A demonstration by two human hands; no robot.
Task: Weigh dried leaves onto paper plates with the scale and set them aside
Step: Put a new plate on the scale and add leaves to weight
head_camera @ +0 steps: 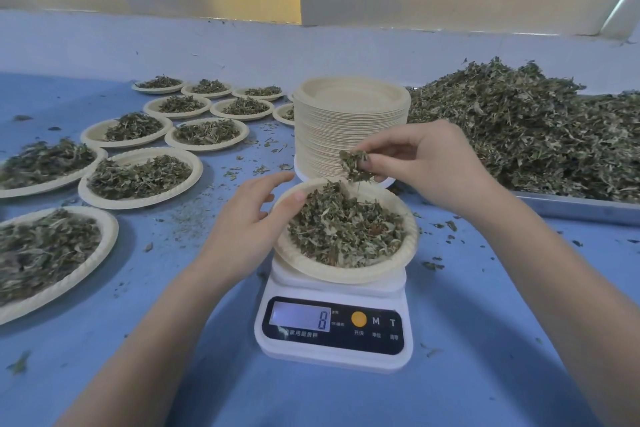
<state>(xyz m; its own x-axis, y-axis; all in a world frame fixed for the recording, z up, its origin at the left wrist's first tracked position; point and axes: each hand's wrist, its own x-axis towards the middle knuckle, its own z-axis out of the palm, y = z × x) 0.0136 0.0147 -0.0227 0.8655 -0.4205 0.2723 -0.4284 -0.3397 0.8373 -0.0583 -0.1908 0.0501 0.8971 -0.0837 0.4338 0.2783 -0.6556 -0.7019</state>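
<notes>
A white digital scale [334, 333] stands on the blue table, its display reading 8. On it sits a paper plate [349, 272] filled with dried leaves [343, 229], tilted a little. My left hand [247, 218] holds the plate's left rim, thumb on the inside edge. My right hand [422, 163] hovers over the plate's far side and pinches a small clump of leaves [353, 165]. A tall stack of empty paper plates [349, 121] stands just behind the scale.
A large heap of dried leaves [533, 128] lies on a metal tray [581, 208] at the right. Several filled plates [138, 178] cover the table's left side, back to front. Loose leaf bits are scattered on the blue surface [207, 288].
</notes>
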